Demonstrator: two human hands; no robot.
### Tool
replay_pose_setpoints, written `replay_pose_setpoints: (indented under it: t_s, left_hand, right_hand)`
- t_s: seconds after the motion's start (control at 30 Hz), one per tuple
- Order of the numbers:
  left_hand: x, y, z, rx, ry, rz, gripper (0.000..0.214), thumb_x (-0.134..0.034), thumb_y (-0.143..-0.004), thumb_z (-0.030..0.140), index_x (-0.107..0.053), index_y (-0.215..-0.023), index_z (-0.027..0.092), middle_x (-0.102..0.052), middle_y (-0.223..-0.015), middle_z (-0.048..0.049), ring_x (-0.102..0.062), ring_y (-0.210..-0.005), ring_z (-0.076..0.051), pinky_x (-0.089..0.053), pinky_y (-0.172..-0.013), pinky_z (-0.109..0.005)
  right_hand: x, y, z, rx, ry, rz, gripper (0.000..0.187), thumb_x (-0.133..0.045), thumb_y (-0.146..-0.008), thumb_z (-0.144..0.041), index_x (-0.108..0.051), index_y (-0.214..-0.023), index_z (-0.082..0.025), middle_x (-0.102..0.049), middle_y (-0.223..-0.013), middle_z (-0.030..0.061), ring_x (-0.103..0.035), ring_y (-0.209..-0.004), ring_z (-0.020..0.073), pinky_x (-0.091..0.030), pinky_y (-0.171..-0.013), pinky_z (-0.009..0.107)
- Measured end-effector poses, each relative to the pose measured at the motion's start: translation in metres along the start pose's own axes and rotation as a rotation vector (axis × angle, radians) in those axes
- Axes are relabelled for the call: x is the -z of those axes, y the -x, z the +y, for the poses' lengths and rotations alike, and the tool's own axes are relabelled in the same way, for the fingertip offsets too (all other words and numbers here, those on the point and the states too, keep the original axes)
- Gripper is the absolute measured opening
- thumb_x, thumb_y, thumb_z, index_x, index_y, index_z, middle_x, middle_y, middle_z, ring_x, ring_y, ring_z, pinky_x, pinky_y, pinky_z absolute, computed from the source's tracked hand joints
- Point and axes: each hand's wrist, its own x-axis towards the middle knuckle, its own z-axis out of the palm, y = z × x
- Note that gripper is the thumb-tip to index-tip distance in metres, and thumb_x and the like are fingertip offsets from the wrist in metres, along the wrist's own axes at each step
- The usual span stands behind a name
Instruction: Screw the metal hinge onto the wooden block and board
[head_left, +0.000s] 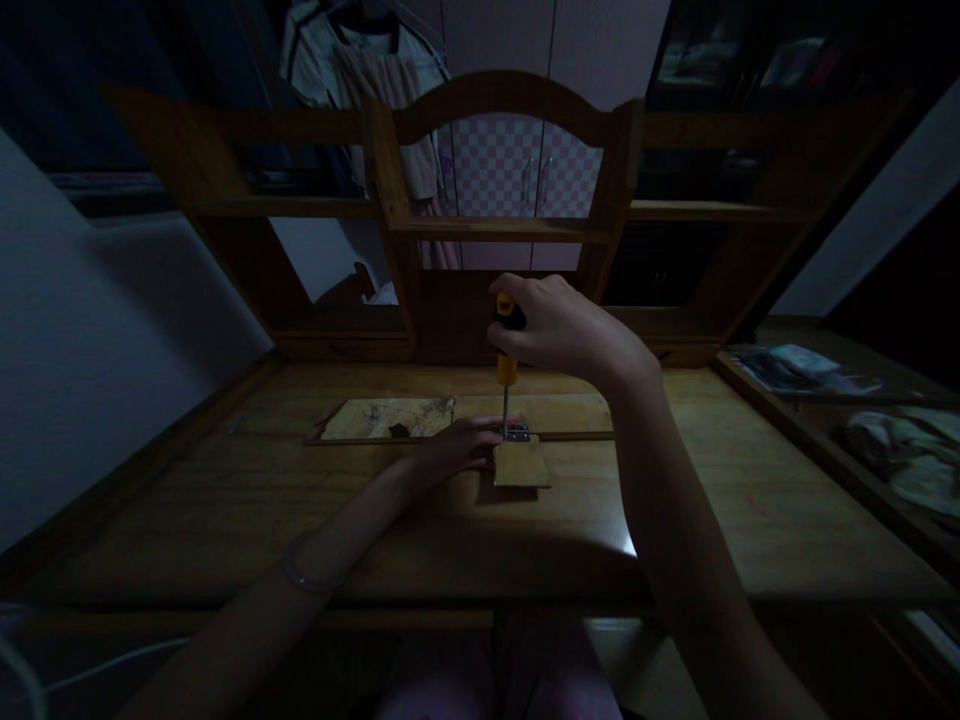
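Observation:
My right hand [559,325] is wrapped around the handle of a yellow and black screwdriver [507,370]. The tool stands upright, its shaft pointing down at a small metal hinge [516,433]. This hinge lies at the back edge of a small square wooden board [521,464], in front of a longer wooden strip [562,412]. From the left, my left hand [457,447] holds the small board and hinge, its fingertips against their left side. The screwdriver's tip meets the hinge area, but the screw itself is too small to make out.
The work lies on a wooden desk top [300,530]. A wooden shelf unit [502,230] rises along its back. Another board piece with a rough, stained face [390,418] lies left of the hinge. Cloth and bags [900,455] fill a shelf at right.

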Motion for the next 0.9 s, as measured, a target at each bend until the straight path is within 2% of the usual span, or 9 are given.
replay_pose_setpoints:
  t_s: [0.2,0.4,0.53,0.6,0.73,0.9]
  left_hand:
    - [0.0007,-0.002,-0.0007,0.014,-0.01,0.007,0.058,-0.073,-0.086,0.031,-0.061,-0.142,0.024,-0.069,-0.136,-0.0112,-0.063,-0.127,-0.026,-0.052,-0.104,-0.036]
    - [0.0003,-0.0028,0.0004,0.047,-0.007,0.028,0.055,-0.072,-0.085,0.029,-0.064,-0.139,0.024,-0.07,-0.134,-0.0098,-0.068,-0.118,-0.025,-0.055,-0.096,-0.033]
    - [0.0,-0.002,0.0004,0.011,-0.014,0.011,0.051,-0.069,-0.088,0.027,-0.064,-0.139,0.024,-0.065,-0.141,-0.0097,-0.063,-0.126,-0.026,-0.053,-0.098,-0.033]
    - [0.0004,-0.0023,-0.0008,-0.017,-0.023,-0.009,0.051,-0.07,-0.088,0.028,-0.064,-0.139,0.025,-0.065,-0.142,-0.0099,-0.062,-0.128,-0.027,-0.053,-0.1,-0.034]
    - [0.0011,-0.0045,-0.0027,0.001,-0.015,-0.01,0.053,-0.073,-0.085,0.029,-0.065,-0.138,0.026,-0.069,-0.136,-0.0098,-0.066,-0.122,-0.027,-0.053,-0.1,-0.035]
    - [0.0,-0.0049,-0.0003,0.032,-0.011,0.024,0.053,-0.072,-0.085,0.028,-0.065,-0.138,0.024,-0.071,-0.13,-0.0104,-0.068,-0.117,-0.025,-0.053,-0.099,-0.034]
  right_hand:
    - [-0.0004,-0.001,0.0004,0.001,0.005,0.002,0.049,-0.053,-0.093,-0.035,-0.061,-0.134,-0.011,-0.071,-0.115,0.0186,-0.066,-0.106,0.0308,-0.046,-0.093,0.041]
    - [-0.0006,0.0002,0.0012,-0.015,0.015,-0.006,0.042,-0.052,-0.097,-0.04,-0.063,-0.129,-0.015,-0.072,-0.112,0.0158,-0.066,-0.103,0.0291,-0.046,-0.091,0.039]
    - [0.0017,0.0021,0.0005,-0.041,0.038,-0.024,0.048,-0.053,-0.096,-0.048,-0.061,-0.13,-0.015,-0.073,-0.108,0.0155,-0.066,-0.101,0.0308,-0.046,-0.089,0.041]
    - [0.0023,0.0023,-0.0001,-0.037,0.023,-0.029,0.048,-0.054,-0.095,-0.045,-0.06,-0.132,-0.014,-0.073,-0.111,0.0157,-0.065,-0.102,0.0305,-0.045,-0.089,0.041]
    - [0.0011,0.0011,-0.0008,0.077,-0.037,0.004,0.039,-0.054,-0.091,-0.028,-0.063,-0.127,-0.015,-0.07,-0.122,0.0132,-0.064,-0.109,0.0271,-0.044,-0.093,0.037]
    - [-0.0016,-0.0005,0.0002,0.057,-0.026,-0.001,0.029,-0.052,-0.095,-0.03,-0.066,-0.118,-0.019,-0.072,-0.105,0.0102,-0.064,-0.095,0.024,-0.045,-0.086,0.035]
